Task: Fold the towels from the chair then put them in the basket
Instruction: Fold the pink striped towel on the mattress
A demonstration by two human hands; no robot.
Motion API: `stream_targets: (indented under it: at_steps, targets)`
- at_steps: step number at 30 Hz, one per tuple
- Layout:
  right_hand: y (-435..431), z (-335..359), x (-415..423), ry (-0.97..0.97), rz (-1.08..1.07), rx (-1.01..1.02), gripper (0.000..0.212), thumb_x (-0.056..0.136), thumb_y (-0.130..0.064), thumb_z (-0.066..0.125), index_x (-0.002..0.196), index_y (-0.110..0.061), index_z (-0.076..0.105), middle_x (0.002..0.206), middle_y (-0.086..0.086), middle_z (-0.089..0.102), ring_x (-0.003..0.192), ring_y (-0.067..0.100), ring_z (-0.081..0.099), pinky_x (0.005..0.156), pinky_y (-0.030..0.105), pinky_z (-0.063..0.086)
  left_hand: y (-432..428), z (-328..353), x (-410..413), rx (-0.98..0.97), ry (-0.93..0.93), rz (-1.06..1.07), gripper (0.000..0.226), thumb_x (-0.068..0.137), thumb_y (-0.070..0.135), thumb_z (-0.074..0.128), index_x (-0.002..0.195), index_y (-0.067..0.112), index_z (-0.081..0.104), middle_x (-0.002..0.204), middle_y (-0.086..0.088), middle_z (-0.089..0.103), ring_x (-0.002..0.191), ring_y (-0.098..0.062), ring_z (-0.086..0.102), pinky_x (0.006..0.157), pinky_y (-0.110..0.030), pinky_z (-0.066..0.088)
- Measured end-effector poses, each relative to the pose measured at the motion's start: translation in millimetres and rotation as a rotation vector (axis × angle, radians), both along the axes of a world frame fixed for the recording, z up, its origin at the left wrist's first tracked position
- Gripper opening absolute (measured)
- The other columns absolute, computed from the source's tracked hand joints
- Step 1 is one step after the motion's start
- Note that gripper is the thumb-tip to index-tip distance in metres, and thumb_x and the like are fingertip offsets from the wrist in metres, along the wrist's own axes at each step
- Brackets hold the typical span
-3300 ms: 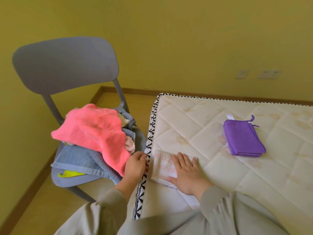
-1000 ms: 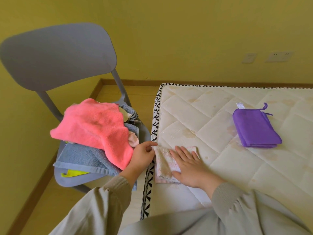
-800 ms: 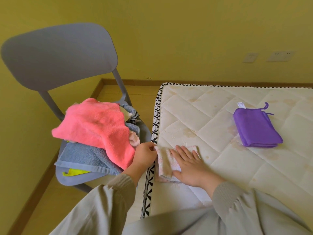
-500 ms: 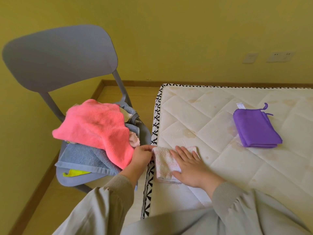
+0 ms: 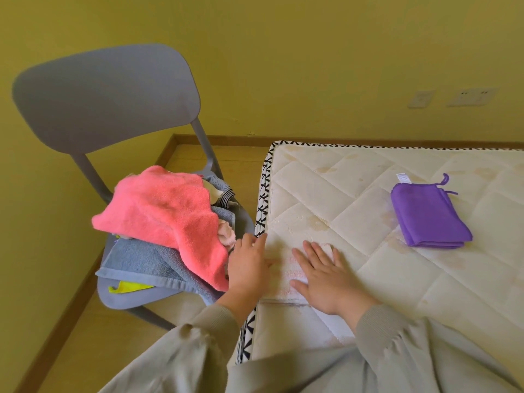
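Note:
A small pale pink towel (image 5: 289, 272) lies folded at the mattress's left edge. My right hand (image 5: 323, 275) presses flat on its right part, fingers spread. My left hand (image 5: 248, 266) rests palm down on its left side at the mattress border. On the grey chair (image 5: 105, 97) to the left sits a pile: a coral pink towel (image 5: 170, 211) on top, a blue-grey towel (image 5: 144, 262) under it, a yellow cloth (image 5: 127, 287) peeking out below. A folded purple towel (image 5: 428, 215) lies further right on the mattress. No basket is in view.
The quilted white mattress (image 5: 368, 251) with a black-and-white patterned border fills the right side. Yellow walls close in behind the chair and mattress, with sockets (image 5: 470, 96) at the right. A strip of wooden floor (image 5: 71, 336) runs under the chair.
My left hand has let go of the pale towel's left edge, which it had lifted, and now lies flat on the towel. My right hand has stayed pressed on it.

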State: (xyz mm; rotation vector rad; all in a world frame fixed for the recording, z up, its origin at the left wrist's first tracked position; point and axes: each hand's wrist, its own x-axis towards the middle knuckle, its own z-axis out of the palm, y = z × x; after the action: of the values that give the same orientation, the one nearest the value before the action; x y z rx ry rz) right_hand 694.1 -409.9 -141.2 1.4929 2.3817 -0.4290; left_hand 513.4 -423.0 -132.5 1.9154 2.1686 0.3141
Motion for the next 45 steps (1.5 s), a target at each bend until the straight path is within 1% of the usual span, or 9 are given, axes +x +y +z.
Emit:
stream_targets:
  at_steps: [4, 9, 18, 22, 25, 28, 32, 38, 45]
  targets:
    - [3, 0, 4, 0.061, -0.079, 0.063, 0.061, 0.099, -0.051, 0.014, 0.151, -0.028, -0.009, 0.157, -0.002, -0.022, 0.144, 0.016, -0.023, 0.114, 0.046, -0.015, -7, 0, 14, 0.355, 0.170, -0.220, 0.042, 0.081, 0.021, 0.048, 0.117, 0.007, 0.065, 0.124, -0.011, 0.062, 0.115, -0.035, 0.058, 0.088, -0.048, 0.049]
    - [1, -8, 10, 0.009, -0.055, 0.053, 0.063, 0.098, -0.053, 0.012, 0.150, -0.028, -0.014, 0.156, -0.003, -0.024, 0.143, 0.016, -0.024, 0.114, 0.047, -0.014, -19, -32, 21, -0.024, 0.176, -0.348, 0.064, 0.094, 0.044, 0.013, 0.152, 0.016, 0.018, 0.160, -0.002, 0.008, 0.147, -0.028, -0.003, 0.117, -0.052, 0.007]
    - [9, -15, 24, -0.027, -0.158, -0.052, 0.066, 0.094, -0.060, 0.010, 0.145, -0.035, -0.023, 0.153, -0.008, -0.032, 0.142, 0.013, -0.025, 0.115, 0.047, -0.011, -20, -48, 18, -0.083, 0.159, -0.303, 0.064, 0.097, 0.048, 0.018, 0.152, 0.024, -0.003, 0.159, 0.004, -0.013, 0.136, -0.014, -0.033, 0.116, -0.050, 0.001]
    - [7, -14, 21, 0.094, -0.269, -0.037, 0.068, 0.095, -0.058, 0.020, 0.149, -0.032, -0.013, 0.157, -0.008, -0.022, 0.146, 0.011, -0.013, 0.117, 0.044, -0.003, -16, -39, 16, -0.147, 0.097, -0.313, 0.064, 0.098, 0.047, 0.022, 0.152, 0.024, -0.003, 0.160, 0.005, -0.012, 0.144, -0.013, -0.020, 0.116, -0.049, 0.002]
    - [11, -7, 20, 0.371, -0.522, 0.034, 0.069, 0.092, -0.042, 0.049, 0.149, -0.017, 0.019, 0.156, 0.003, 0.021, 0.141, 0.020, 0.025, 0.113, 0.035, 0.024, -11, -29, 7, -0.151, -0.021, -0.306, 0.067, 0.096, 0.048, 0.035, 0.153, 0.025, 0.006, 0.160, 0.006, -0.002, 0.147, -0.012, -0.008, 0.117, -0.046, 0.004]
    - [14, 4, 24, 0.675, -0.780, -0.063, 0.038, 0.087, -0.023, 0.060, 0.121, -0.012, 0.049, 0.109, 0.002, 0.061, 0.093, 0.019, 0.059, 0.077, 0.030, 0.048, -7, -16, 1, -0.081, -0.204, -0.127, 0.073, 0.089, 0.041, 0.055, 0.150, 0.016, 0.021, 0.153, -0.006, 0.028, 0.142, -0.024, 0.021, 0.116, -0.039, 0.020]
    - [12, 10, 22, 0.797, -0.992, -0.291, 0.015, 0.086, -0.021, 0.062, 0.095, -0.012, 0.053, 0.083, 0.000, 0.060, 0.064, 0.010, 0.055, 0.048, 0.023, 0.042, -2, -1, -2, -0.157, -0.416, 0.194, 0.080, 0.081, 0.028, 0.065, 0.148, 0.012, 0.025, 0.133, -0.012, 0.048, 0.129, -0.031, 0.040, 0.107, -0.045, 0.035]
    - [12, 21, 28, 0.872, -1.102, -0.422, 0.020, 0.085, -0.016, 0.065, 0.099, -0.005, 0.057, 0.107, 0.016, 0.066, 0.096, 0.030, 0.064, 0.091, 0.041, 0.052, 1, 9, -6, -0.317, -0.605, 0.290, 0.056, 0.080, 0.019, 0.073, 0.129, 0.006, 0.051, 0.107, -0.003, 0.057, 0.095, -0.019, 0.056, 0.083, -0.028, 0.047]
    - [6, 33, 75, 1.121, -1.143, -0.475, 0.022, 0.090, -0.008, 0.062, 0.110, -0.001, 0.058, 0.115, 0.017, 0.064, 0.106, 0.032, 0.061, 0.096, 0.044, 0.047, 7, 22, 24, -0.359, -0.830, 0.267, 0.027, 0.082, 0.012, 0.071, 0.099, 0.010, 0.051, 0.080, -0.003, 0.055, 0.070, -0.016, 0.052, 0.058, -0.022, 0.041]
